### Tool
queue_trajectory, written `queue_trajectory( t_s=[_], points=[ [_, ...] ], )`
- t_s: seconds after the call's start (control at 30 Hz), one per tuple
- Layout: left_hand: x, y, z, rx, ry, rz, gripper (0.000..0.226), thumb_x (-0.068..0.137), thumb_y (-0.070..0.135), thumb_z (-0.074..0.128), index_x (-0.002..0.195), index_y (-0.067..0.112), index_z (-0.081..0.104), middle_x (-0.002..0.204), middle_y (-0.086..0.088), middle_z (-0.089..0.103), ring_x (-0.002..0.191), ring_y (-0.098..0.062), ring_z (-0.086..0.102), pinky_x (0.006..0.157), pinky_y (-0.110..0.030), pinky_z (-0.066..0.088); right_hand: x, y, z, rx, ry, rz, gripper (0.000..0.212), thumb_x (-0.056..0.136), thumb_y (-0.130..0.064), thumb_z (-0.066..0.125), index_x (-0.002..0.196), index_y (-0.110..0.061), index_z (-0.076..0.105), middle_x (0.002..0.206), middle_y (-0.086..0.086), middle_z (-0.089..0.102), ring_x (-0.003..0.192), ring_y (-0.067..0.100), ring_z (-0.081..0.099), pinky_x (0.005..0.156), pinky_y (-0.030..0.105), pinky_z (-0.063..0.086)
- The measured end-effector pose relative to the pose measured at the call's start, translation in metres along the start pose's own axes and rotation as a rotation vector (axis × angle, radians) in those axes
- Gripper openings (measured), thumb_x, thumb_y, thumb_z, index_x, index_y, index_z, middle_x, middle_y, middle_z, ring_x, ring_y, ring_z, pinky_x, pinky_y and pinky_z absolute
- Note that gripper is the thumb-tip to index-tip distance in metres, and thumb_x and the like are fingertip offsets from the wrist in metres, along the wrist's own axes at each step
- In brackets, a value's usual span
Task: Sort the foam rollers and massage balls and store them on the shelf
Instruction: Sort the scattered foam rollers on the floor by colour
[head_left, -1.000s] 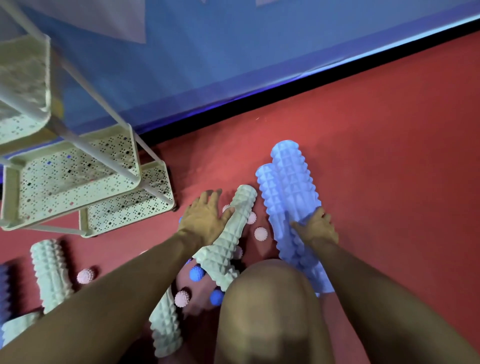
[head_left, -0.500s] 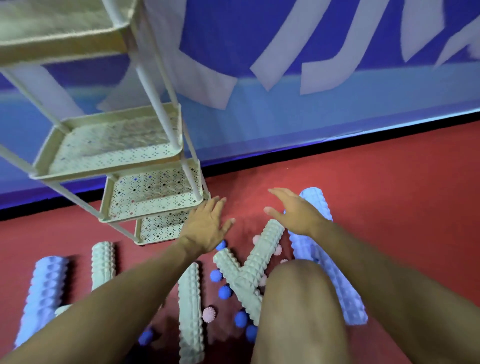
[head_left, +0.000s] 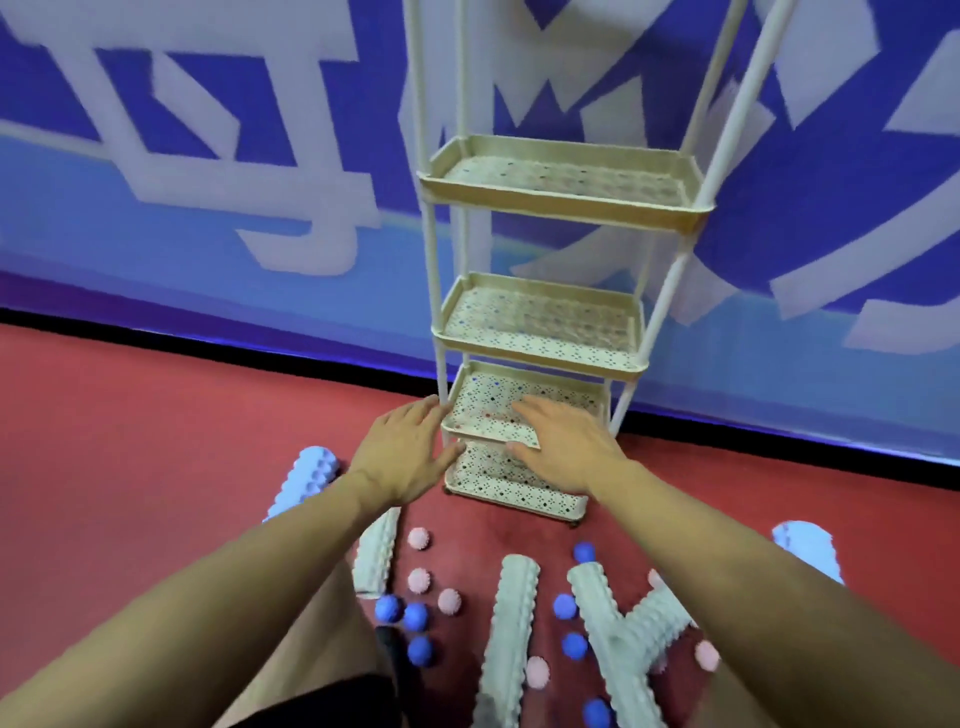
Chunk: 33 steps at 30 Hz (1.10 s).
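Both arms stretched forward, left hand and right hand at shelf, fingers spread, empty

Ahead of you stands a blue wall banner with large pale shapes across it, possibly lettering, though blur makes that hard to tell. A black strip runs along its foot, meeting the red floor that spreads towards you on both sides.
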<state>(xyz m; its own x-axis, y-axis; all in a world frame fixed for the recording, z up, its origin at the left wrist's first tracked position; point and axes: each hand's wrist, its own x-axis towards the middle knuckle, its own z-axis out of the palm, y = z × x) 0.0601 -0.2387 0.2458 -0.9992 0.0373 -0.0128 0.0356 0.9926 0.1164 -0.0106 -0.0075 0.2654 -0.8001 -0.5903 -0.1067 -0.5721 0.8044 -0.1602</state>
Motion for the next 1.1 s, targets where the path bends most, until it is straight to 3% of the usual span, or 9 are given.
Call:
queue_trajectory(
  t_s=[0.13,0.27,0.4,0.53,0.87,1.03,1.1],
  points=[
    [-0.034,-0.087,0.002,-0.060,0.021,-0.163,0.092,0.081,0.075,0.011,0.152,0.021,0.035,0.159,-0.003,0.035,0.142,-0.028,0.038,0.114,-0.043,0.032,0.039,-0.073,0.014,-0.032,-0.028,-0.087,0.066,0.099,-0.061,0.038,0.156,-0.028,0.029,0.163,-0.002,0.029,0.147,0.023,0.032,0.119,0.042,0.029],
    [-0.064,-0.160,0.030,-0.138,-0.004,-0.314,0.085,0.087,0.074,0.023,0.153,0.022,0.035,0.159,-0.004,0.034,0.142,-0.028,0.038,0.114,-0.043,0.033,0.074,-0.126,0.043,-0.060,-0.103,-0.116,0.068,0.100,-0.061,0.036,0.158,-0.027,0.025,0.165,-0.002,0.026,0.149,0.022,0.029,0.121,0.041,0.025],
    [-0.087,-0.222,0.066,-0.262,0.004,-0.473,0.091,0.082,0.076,0.023,0.151,0.018,0.037,0.155,-0.007,0.038,0.137,-0.031,0.043,0.109,-0.044,0.037,0.121,-0.177,0.064,-0.070,-0.128,-0.179,0.068,0.100,-0.060,0.037,0.158,-0.027,0.024,0.165,-0.002,0.025,0.149,0.021,0.029,0.122,0.039,0.025],
    [-0.106,-0.274,0.116,-0.318,-0.035,-0.605,0.068,0.097,0.056,0.046,0.151,0.016,0.035,0.154,-0.008,0.038,0.135,-0.033,0.044,0.106,-0.047,0.040,0.162,-0.217,0.100,-0.120,-0.188,-0.274,0.067,0.100,-0.058,0.039,0.158,-0.027,0.025,0.164,-0.001,0.027,0.149,0.021,0.028,0.122,0.038,0.022],
    [-0.130,-0.340,0.257,-0.516,-0.259,-0.825,0.063,0.095,0.053,0.055,0.142,0.015,0.041,0.145,-0.010,0.044,0.128,-0.033,0.048,0.099,-0.041,0.042,0.217,-0.242,0.194,-0.268,-0.306,-0.476,0.067,0.099,-0.060,0.041,0.156,-0.024,0.031,0.162,0.002,0.032,0.149,0.023,0.027,0.123,0.039,0.016],
    [-0.130,-0.351,0.310,-0.731,-0.279,-0.988,0.056,0.084,0.046,0.073,0.128,0.020,0.050,0.122,-0.004,0.054,0.120,-0.032,0.053,0.085,-0.035,0.042,0.236,-0.234,0.228,-0.259,-0.359,-0.480,0.069,0.100,-0.061,0.037,0.158,-0.025,0.027,0.163,0.002,0.029,0.151,0.023,0.023,0.124,0.039,0.013],
    [-0.129,-0.351,0.324,-0.730,-0.323,-1.042,0.071,0.084,0.044,0.075,0.138,0.014,0.042,0.131,-0.009,0.049,0.123,-0.033,0.050,0.092,-0.038,0.043,0.239,-0.233,0.237,-0.246,-0.375,-0.474,0.071,0.099,-0.066,0.027,0.158,-0.027,0.024,0.164,0.001,0.027,0.152,0.023,0.022,0.124,0.039,0.012]
  ],
)
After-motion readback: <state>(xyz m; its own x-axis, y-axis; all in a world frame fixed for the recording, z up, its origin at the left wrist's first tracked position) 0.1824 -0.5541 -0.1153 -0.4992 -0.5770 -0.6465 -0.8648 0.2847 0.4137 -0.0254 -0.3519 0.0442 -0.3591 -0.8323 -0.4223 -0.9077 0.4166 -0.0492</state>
